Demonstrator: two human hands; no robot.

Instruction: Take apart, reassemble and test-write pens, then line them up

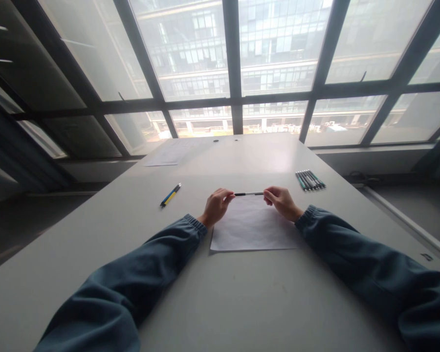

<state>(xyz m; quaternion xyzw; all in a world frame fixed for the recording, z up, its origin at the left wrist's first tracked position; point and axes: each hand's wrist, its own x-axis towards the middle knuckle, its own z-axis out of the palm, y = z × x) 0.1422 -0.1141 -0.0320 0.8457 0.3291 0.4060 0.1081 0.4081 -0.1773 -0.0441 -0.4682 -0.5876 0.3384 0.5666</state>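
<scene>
A slim pen [249, 194], black toward the left and pale toward the right, lies level between my two hands. My left hand [217, 204] pinches its black end, and my right hand [281, 201] pinches the pale end. Below the pen, a sheet of white paper [255, 230] rests on the table between my forearms. To the left of my left hand are a few pens [170, 196], blue and yellow, lying side by side. Beyond my right hand, several dark and green pens [310, 180] form a neat row.
The long white table [139, 274] reaches toward tall windows. Printed sheets [168, 154] lie at its far left. A dark round disc [216, 141] and a small pale item [236, 140] are near the far edge. A dark curtain [14, 142] hangs at left.
</scene>
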